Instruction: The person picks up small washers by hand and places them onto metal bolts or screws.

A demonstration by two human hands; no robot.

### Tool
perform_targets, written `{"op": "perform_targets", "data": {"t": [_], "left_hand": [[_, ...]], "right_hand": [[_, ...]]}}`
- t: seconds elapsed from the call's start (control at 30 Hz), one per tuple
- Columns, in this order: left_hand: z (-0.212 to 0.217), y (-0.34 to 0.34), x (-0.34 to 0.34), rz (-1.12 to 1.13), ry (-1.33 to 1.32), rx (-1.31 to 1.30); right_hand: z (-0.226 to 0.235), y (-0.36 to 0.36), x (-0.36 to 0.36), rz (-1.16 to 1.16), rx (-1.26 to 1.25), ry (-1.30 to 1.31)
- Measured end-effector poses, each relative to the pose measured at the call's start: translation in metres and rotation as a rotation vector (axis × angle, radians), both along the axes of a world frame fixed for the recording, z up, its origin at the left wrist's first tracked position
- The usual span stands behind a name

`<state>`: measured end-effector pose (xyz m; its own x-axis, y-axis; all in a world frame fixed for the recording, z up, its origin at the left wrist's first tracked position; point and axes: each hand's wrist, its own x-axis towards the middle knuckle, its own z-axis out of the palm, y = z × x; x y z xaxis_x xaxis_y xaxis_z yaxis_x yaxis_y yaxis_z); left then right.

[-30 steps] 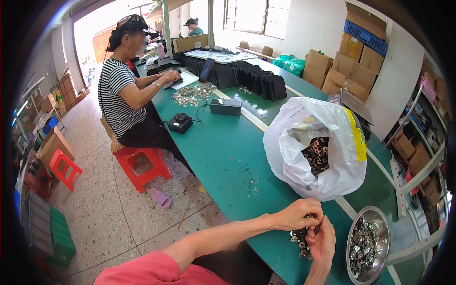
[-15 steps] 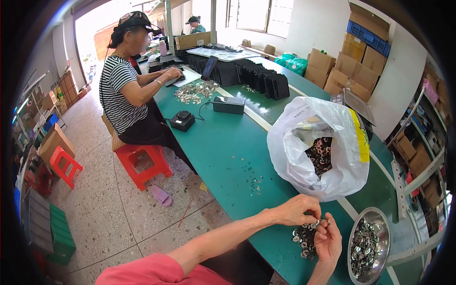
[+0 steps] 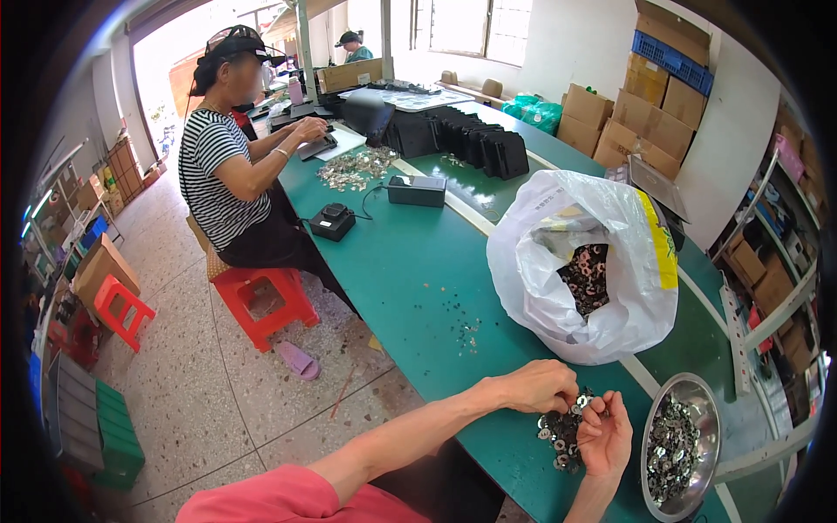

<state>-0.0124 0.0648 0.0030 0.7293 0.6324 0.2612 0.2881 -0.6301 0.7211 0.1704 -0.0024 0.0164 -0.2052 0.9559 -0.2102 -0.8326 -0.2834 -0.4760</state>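
Observation:
Small round metal parts, washer-like with cut-out centres, lie in a loose pile (image 3: 558, 433) on the green table in front of me. Over the pile's far left edge, my left hand (image 3: 538, 387) has its thumb and fingers pinched together and pointing down; whatever is between them is hidden. My right hand (image 3: 608, 438), at the pile's right side, is curled with a shiny metal part (image 3: 583, 402) at its fingertips. To its right stands a steel bowl (image 3: 708, 418) of similar parts. A white plastic bag (image 3: 514, 275), open at the top, holds darker and coppery parts (image 3: 586, 277).
Across the green table (image 3: 392, 288) sit a black box-shaped device (image 3: 417, 191), a black charger-like block (image 3: 333, 222), a heap of metal pieces (image 3: 356, 168) and a row of black panels (image 3: 471, 139). At the left, a co-worker (image 3: 231, 166) sits on a red stool (image 3: 266, 305).
My left hand has dropped a little and drawn left, away from the right hand's fingertips, down toward the pile. The co-worker's hands have shifted slightly; a dark upright object near them has changed position.

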Motion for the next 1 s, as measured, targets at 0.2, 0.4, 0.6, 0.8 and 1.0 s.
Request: {"op": "perform_targets", "data": {"t": [0.2,0.4,0.6,0.8,1.0], "left_hand": [[-0.003,-0.001,0.004,0.021,-0.066,0.029],[0.006,0.002,0.001,0.127,-0.281,-0.09],[0.009,0.004,-0.003,0.065,-0.47,-0.449],[0.015,-0.008,0.005,0.009,-0.533,-0.536],[0.014,-0.008,0.005,0.024,-0.542,-0.474]], "right_hand": [[0.001,-0.007,0.002,-0.036,0.013,-0.101],[-0.005,-0.001,-0.003,-0.052,0.035,-0.295],[0.005,-0.003,-0.018,-0.091,0.031,-0.482],[0.0,-0.005,-0.018,0.01,0.076,-0.442],[-0.001,-0.004,-0.016,0.001,0.046,-0.39]]}}
